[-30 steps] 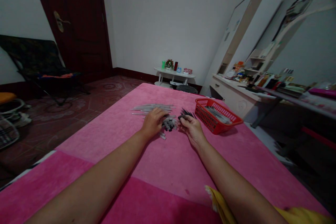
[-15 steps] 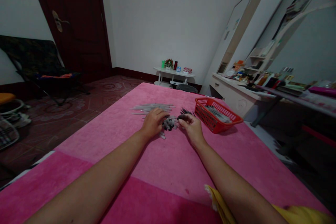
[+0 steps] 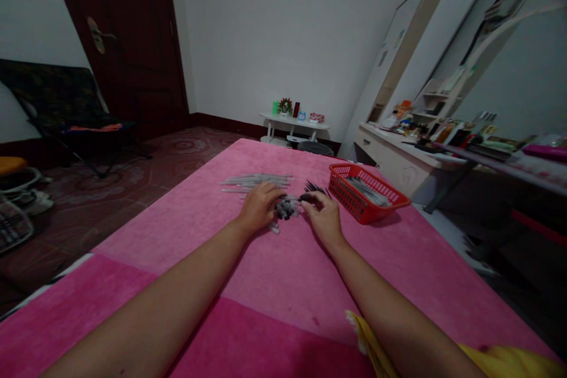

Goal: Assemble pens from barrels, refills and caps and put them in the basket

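The person's left hand and right hand work close together over a pink plush cloth, just either side of a small heap of short grey and black pieces. The right hand's grip is narrow, thumb and fingers pinching a small black piece. The left hand's fingers curl downward, back of the hand up; a slim pale tube shows between the two hands, but I cannot tell whether the left grip closes on it.

Beyond the left hand, clear pen-like tubes lie roughly side by side across the cloth, and a short pale piece lies near its wrist. Thin black pointed sticks fan out just beyond the right hand. To their right stands a red plastic basket, with pale slim rods lying inside. A yellow cloth lies under the right forearm.
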### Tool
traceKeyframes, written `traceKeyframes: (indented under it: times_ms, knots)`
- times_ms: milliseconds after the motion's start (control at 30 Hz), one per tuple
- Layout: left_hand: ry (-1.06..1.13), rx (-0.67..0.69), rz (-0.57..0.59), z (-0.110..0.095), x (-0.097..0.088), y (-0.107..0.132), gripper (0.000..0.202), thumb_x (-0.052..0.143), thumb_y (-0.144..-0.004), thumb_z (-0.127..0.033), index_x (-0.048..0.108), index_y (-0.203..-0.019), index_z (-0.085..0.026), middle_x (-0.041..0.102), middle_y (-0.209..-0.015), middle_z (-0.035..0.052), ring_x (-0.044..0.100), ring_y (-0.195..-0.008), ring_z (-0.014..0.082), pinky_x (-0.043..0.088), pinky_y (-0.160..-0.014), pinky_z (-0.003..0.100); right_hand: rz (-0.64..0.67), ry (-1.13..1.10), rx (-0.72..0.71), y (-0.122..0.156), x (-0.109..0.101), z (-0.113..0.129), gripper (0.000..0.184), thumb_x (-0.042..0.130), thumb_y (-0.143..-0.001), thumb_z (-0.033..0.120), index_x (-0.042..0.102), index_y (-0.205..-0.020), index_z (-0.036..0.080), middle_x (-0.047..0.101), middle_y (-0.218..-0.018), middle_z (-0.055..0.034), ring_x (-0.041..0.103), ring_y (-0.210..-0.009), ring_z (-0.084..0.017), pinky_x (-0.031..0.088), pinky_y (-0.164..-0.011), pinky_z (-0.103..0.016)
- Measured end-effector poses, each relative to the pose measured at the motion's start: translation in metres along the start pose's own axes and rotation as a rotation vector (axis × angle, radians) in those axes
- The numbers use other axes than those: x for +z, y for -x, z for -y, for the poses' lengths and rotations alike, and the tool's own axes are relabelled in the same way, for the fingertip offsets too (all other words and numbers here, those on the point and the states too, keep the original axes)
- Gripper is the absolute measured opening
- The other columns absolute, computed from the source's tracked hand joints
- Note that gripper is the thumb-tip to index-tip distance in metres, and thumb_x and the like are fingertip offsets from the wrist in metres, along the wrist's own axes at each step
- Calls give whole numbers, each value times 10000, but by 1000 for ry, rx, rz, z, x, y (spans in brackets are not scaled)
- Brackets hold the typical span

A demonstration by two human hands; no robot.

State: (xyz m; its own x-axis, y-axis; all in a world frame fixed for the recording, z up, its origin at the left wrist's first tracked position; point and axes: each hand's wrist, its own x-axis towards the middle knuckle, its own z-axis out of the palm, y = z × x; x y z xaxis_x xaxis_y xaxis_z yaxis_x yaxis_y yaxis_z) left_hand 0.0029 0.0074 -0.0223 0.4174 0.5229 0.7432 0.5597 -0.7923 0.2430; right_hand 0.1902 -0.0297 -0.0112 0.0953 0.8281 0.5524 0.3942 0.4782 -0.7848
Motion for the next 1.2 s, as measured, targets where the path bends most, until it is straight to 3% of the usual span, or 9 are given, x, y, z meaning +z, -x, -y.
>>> traceKeyframes:
  times_ms: [300,400,567,733,800,900,967,1100,1200]
  knots:
    - [8,32,10,0,1,1,189,561,-835,-139,673,-980,-185,643,-904,78,567,-882,205,469,-761,328,-9,52,-10,1,0,-1,158,584,-738,263,676,-820,164,689,-833,-59,628,-780,-196,482,-725,-301]
    - [11,28,14,-2,1,1,192,563,-829,-124,675,-974,-182,637,-892,75,561,-881,204,473,-759,324,15,110,1,1,-1,-3,186,546,-789,318,650,-768,166,659,-744,-39,595,-703,-179,454,-646,-271]
    - [25,34,16,-4,2,1,198,571,-815,-109,681,-964,-180,633,-876,74,561,-878,204,477,-748,322,55,275,13,2,-5,-3,379,448,-874,425,536,-598,182,510,-542,11,477,-549,-141,351,-521,-239]
    - [2,5,7,-2,2,1,199,576,-810,-114,684,-963,-180,629,-862,75,558,-866,210,475,-734,324,64,221,-49,2,-4,-2,189,550,-812,351,619,-849,178,649,-774,-22,559,-661,-153,415,-595,-238]
    - [0,6,12,-2,2,1,191,578,-809,-118,687,-951,-184,628,-861,74,558,-867,210,475,-733,323,81,209,-62,2,-4,-3,168,540,-819,334,611,-816,182,652,-767,-23,572,-666,-153,426,-601,-237]
    - [9,5,25,-2,2,2,192,575,-812,-118,689,-950,-186,627,-863,73,560,-870,208,477,-732,321,137,224,12,3,-5,-6,313,456,-884,397,563,-676,189,611,-619,-6,553,-549,-140,413,-540,-237]
    - [18,0,18,-1,2,2,200,572,-813,-117,688,-961,-184,630,-874,74,561,-880,209,480,-738,324,162,211,52,4,-5,-8,344,432,-900,427,560,-683,193,602,-587,2,547,-501,-137,409,-513,-238]
    - [22,0,6,0,2,2,195,572,-813,-124,691,-956,-180,636,-881,78,561,-878,208,482,-742,330,161,153,23,5,-4,-9,218,506,-865,396,580,-795,203,636,-665,5,591,-555,-143,428,-515,-230]
    - [10,5,19,0,2,2,189,574,-810,-124,694,-945,-181,635,-867,78,561,-868,210,482,-732,331,192,175,54,5,-4,-8,351,435,-901,439,562,-679,198,602,-581,7,565,-500,-135,421,-494,-229]
